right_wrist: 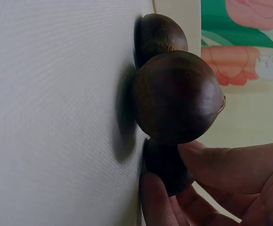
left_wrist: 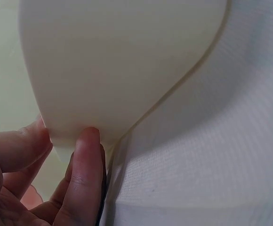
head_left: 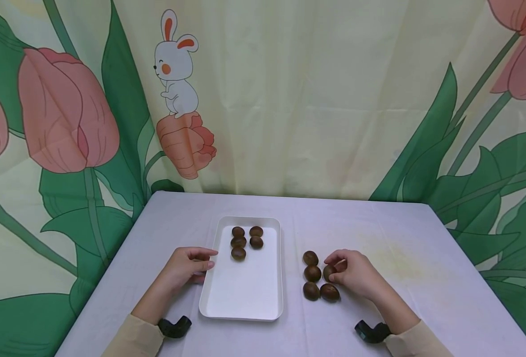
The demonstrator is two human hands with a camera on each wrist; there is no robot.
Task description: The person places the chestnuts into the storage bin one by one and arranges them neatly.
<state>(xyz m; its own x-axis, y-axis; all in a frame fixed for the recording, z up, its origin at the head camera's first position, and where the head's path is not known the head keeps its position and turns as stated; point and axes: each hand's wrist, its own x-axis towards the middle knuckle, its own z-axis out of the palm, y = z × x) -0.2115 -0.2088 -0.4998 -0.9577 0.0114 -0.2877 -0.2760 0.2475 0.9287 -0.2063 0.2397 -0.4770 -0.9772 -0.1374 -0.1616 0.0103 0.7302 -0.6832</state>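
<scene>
A white tray (head_left: pixel 240 292) lies on the table with several brown chestnuts (head_left: pixel 238 254) in two columns at its far end. My left hand (head_left: pixel 190 265) holds the tray's left edge; in the left wrist view one fingertip (left_wrist: pixel 85 141) presses the outer wall while another meets the rim. To the right of the tray, more chestnuts (head_left: pixel 313 273) sit grouped on the cloth. My right hand (head_left: pixel 354 271) pinches one chestnut (right_wrist: pixel 167 165) of this group between thumb and fingers. A nearer chestnut (right_wrist: pixel 179 96) partly covers it in the right wrist view.
A white cloth (head_left: pixel 334 228) covers the table. Behind its far edge hangs a curtain (head_left: pixel 289 99) printed with tulips and a rabbit. Black wrist devices (head_left: pixel 175 327) are worn on both wrists.
</scene>
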